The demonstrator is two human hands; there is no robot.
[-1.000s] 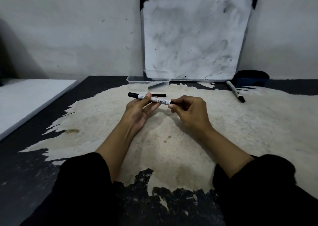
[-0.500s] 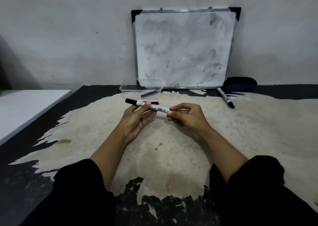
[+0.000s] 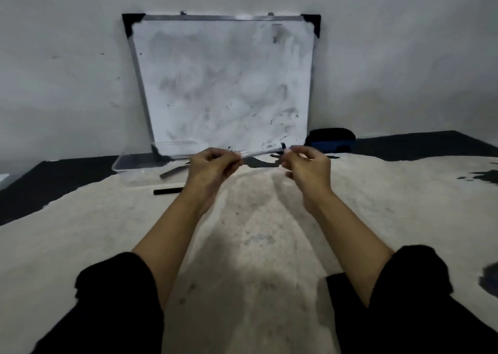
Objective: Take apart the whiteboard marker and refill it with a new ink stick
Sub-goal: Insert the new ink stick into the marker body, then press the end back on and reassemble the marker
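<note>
The whiteboard marker (image 3: 260,153), white-bodied and blurred, is held level between both hands above the table, in front of the whiteboard's lower edge. My left hand (image 3: 213,166) grips its left end with curled fingers. My right hand (image 3: 307,169) pinches its right end, near a dark band. A thin black stick (image 3: 168,191) lies on the table left of my left wrist. Another grey stick (image 3: 175,171) lies partly in a clear plastic tray (image 3: 126,166).
A smudged whiteboard (image 3: 223,84) leans against the wall behind the hands. A dark blue eraser (image 3: 330,141) sits at its lower right corner. The worn table top (image 3: 256,232), pale with black patches, stretches under both forearms.
Both hands have lifted the marker and carried it farther from me, toward the whiteboard. The view has tilted up. The black stick now lies uncovered beside my left wrist.
</note>
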